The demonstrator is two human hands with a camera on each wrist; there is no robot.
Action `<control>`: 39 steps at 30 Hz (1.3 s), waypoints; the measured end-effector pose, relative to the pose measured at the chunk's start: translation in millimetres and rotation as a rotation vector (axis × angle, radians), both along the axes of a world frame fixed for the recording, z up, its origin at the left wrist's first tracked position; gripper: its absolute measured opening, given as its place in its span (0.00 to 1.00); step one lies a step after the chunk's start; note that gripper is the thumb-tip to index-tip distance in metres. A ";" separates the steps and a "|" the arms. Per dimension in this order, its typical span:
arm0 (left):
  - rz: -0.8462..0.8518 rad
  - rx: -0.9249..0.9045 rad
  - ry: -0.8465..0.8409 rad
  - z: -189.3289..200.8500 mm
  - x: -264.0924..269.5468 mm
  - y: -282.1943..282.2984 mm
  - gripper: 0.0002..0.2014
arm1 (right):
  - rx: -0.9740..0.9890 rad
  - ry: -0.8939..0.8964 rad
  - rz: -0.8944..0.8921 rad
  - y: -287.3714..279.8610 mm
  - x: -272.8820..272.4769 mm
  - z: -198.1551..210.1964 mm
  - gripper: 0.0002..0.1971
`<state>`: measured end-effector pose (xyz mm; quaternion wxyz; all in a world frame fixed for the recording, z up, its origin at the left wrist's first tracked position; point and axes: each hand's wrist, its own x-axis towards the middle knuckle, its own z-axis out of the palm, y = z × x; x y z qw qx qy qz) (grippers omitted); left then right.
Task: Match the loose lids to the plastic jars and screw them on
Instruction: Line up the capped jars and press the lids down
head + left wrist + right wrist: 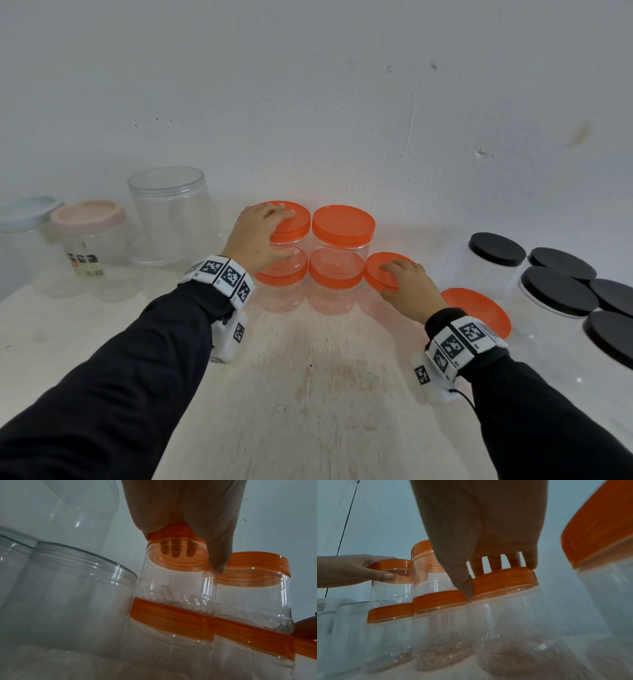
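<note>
Both hands on orange lids here. The left hand (262, 233) is curled over the translucent orange screw lid (291, 219) of a clear plastic jar stacked on top of another at the back left of the cluster, fingers spread on the top, thumb on the ribbed rim. The right hand (409, 286) grips a second round orange lid (378, 270) on the clear jar (513, 622) standing at the right end of the front row, thumb and fingertips pinching its edge; that lid looks a touch tilted, so it is likely not seated yet.

To do this well, I'd say level the lid first, press lightly, then turn until the threads catch, and steady that stacked jar, because a thin-walled tower could tip under a twist.

Textures: fine ridges round each lid skirt for grip, glossy see-through walls with faint vertical fluting, a pale, mottled desk (308, 394) underneath. A neighbouring stacked jar with orange lid (342, 222) looks capped. Off right, black-lidded jars (496, 250); off left, a tall clear open cylinder (171, 212) and a pink-lidded tub (87, 216).
</note>
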<state>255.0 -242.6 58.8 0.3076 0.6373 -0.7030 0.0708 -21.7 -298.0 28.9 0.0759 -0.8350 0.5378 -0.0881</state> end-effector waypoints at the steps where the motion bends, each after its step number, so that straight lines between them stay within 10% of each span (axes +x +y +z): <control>1: 0.005 0.000 -0.002 0.0 0.1 0.2 0.33 | -0.001 -0.037 0.006 0.4 -1.9 0.8 0.26; 7: 0.015 0.012 0.006 1.0 1.1 -0.9 0.34 | -0.072 -0.238 -0.028 14.4 -39.7 16.9 0.26; 21: 0.017 0.028 -0.025 3.6 -3.0 2.3 0.34 | 0.107 0.289 -0.020 50.4 -85.2 3.6 0.49; 39: 0.009 0.061 -0.033 5.5 -2.0 3.7 0.36 | -0.112 -0.032 0.207 77.6 -65.0 43.6 0.41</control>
